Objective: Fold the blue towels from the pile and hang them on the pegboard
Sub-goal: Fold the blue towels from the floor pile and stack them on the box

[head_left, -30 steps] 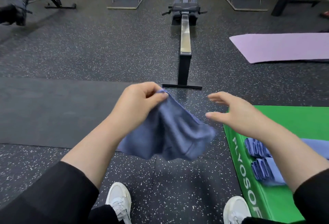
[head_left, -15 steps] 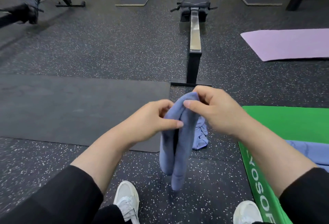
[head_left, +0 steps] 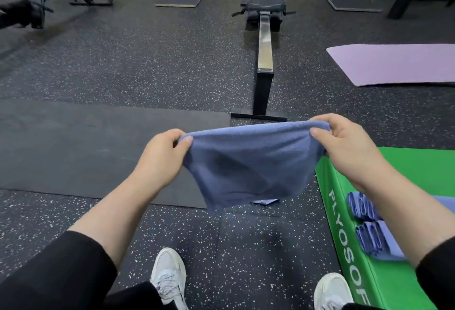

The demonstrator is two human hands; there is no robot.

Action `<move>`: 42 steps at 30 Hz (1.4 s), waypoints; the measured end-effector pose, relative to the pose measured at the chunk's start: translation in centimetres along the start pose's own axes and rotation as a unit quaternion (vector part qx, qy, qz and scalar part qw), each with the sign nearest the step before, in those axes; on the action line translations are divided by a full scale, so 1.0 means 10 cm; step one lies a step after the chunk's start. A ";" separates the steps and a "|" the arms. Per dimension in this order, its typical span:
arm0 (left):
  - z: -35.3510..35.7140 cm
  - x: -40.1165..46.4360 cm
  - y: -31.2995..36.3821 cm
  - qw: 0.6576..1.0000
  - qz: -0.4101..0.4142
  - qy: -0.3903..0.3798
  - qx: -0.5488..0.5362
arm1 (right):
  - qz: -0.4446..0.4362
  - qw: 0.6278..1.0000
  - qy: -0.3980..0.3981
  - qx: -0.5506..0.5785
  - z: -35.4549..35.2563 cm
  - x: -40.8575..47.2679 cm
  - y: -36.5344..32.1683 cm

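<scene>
The towel point(head_left: 248, 162) hangs in the air above the speckled floor point(head_left: 123, 63), stretched between the left hand point(head_left: 162, 159) and right hand point(head_left: 344, 147), each pinching a top corner between thumb and curled fingers. Its lower edge hides most of a pale scrap point(head_left: 264, 201) behind it. On the green box point(head_left: 344, 248), cut off at the frame's right edge, folded towels point(head_left: 364, 223) lie partly behind the right forearm.

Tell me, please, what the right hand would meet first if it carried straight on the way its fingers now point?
The right hand points leftward along the blue towel it pinches; past the cloth it would probably reach the left hand, though depth is unclear.
</scene>
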State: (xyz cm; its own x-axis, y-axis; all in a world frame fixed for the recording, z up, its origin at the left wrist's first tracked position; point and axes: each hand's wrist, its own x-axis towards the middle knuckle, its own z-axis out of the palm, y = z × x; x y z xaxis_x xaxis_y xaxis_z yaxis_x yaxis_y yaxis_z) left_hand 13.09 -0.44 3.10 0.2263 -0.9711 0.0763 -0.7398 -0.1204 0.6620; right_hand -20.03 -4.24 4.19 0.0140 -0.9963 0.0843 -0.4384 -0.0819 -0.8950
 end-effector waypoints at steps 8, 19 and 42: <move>0.03 0.03 0.16 0.979 -0.054 0.098 -0.172 | 0.041 0.992 0.021 0.118 -0.09 -0.04 -0.10; 0.48 0.03 0.49 0.887 -0.210 0.034 -0.409 | 0.155 0.973 -0.074 0.151 0.16 -0.04 -0.14; 0.90 -0.28 0.99 0.958 -0.093 0.044 -0.269 | 0.174 0.958 -0.064 0.221 0.81 -0.13 -0.28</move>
State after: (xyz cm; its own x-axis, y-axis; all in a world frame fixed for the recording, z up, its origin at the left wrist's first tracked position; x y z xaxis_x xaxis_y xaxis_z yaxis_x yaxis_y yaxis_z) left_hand -0.57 -0.73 2.75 0.3934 -0.9188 -0.0335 -0.2536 -0.1434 0.9566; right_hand -11.53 -2.91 3.01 0.0581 -0.9578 -0.2816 -0.0137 0.2813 -0.9595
